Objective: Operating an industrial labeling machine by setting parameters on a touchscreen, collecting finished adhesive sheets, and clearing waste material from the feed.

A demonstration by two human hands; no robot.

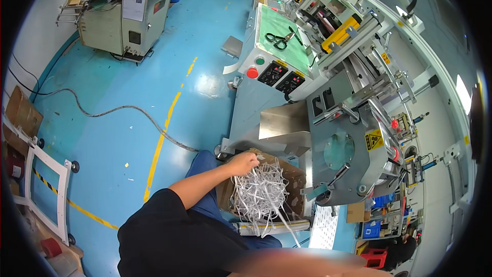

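Observation:
My left hand [243,164] is closed like a fist at the upper left edge of a loose heap of thin white strips [260,191]. Some strips hang from its fingers, and the heap bulges out of an open cardboard box [295,182]. One longer strip [281,215] trails from the tangle toward the lower right, past a pale curved bar [274,228] in front of the box. My right hand is not visible. A blurred skin-coloured shape covers the bottom edge of the view.
A grey machine [328,138] stands over the box, with a metal chute [282,123], a red button [252,73] and black-handled scissors [279,41] on its green top. A cable [120,107] crosses the blue floor. At left stand a white wheeled frame [60,195] and another machine [128,18].

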